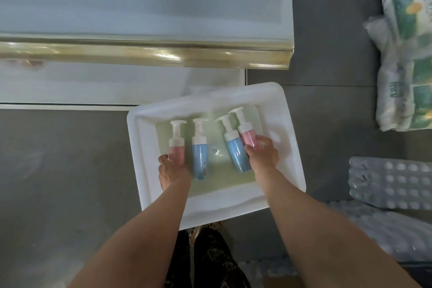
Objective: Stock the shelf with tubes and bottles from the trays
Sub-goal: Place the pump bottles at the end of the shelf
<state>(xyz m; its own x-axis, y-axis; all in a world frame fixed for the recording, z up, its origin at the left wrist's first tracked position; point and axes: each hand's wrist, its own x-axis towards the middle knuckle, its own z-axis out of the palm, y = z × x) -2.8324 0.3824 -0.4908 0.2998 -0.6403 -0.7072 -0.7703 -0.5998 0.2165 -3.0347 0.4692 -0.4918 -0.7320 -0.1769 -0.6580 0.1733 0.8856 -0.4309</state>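
Lying in a white tray (289,138) on the grey floor (58,170): four pump bottles, white pump heads pointing toward the shelf (140,7). From the left, a pink bottle (176,151), a blue bottle (200,159) just beside it, then across a gap another blue bottle (236,152) and a second pink bottle (249,138) touching it, both tilting leftward at the top. Gripping the lower end of the left pink bottle: the left hand (173,170), thumb on its left side, fingers curling round it. Clamping the lower part of the right pink bottle: the right hand (263,153), fingers wrapping over it, knuckles resting against the neighbouring blue one. Reaching down into the tray, both bare forearms. Sitting just below the shelf's front corner, the tray, turned slightly askew. Running along the shelf's front edge, a shiny gold strip (163,54). Stacking up at the right, plastic-wrapped packs with green print (406,54), and nearer, shrink-wrapped packs of capped bottles (392,182). Showing at the bottom between the arms, dark patterned clothing (210,259).
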